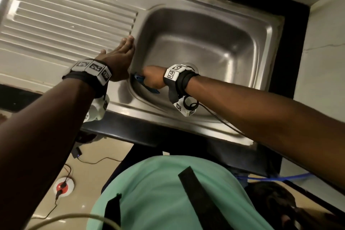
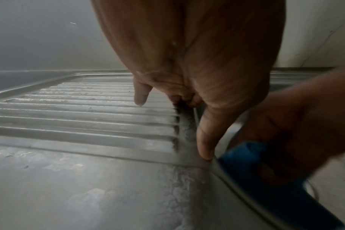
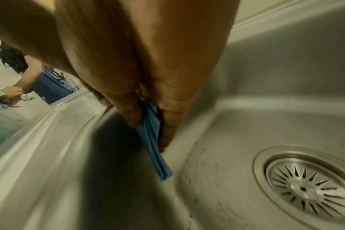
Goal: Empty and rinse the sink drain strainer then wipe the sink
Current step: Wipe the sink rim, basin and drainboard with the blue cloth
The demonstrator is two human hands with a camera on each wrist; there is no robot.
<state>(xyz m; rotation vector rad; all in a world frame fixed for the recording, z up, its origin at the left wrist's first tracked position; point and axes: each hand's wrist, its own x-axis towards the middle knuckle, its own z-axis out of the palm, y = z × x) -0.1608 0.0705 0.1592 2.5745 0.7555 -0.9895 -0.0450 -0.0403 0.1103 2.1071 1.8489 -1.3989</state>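
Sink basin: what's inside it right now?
Inside the sink basin: the right hand pressing a folded blue cloth against the left wall, and the drain strainer seated in the floor. In the head view the wrist covers most of the drain.

Bare forearms, no sleeves. Left wrist band point(image 1: 91, 73): black strap carrying white blocks printed with black square-code markers; a white camera housing point(image 1: 97, 108) hangs beneath. Right wrist band point(image 1: 177, 76): same black strap and marker blocks, white camera unit point(image 1: 184, 107) below with a coiled black cable point(image 1: 220, 119) trailing along the forearm. Mint-green shirt point(image 1: 158, 192) crossed by two black straps point(image 1: 201, 196).
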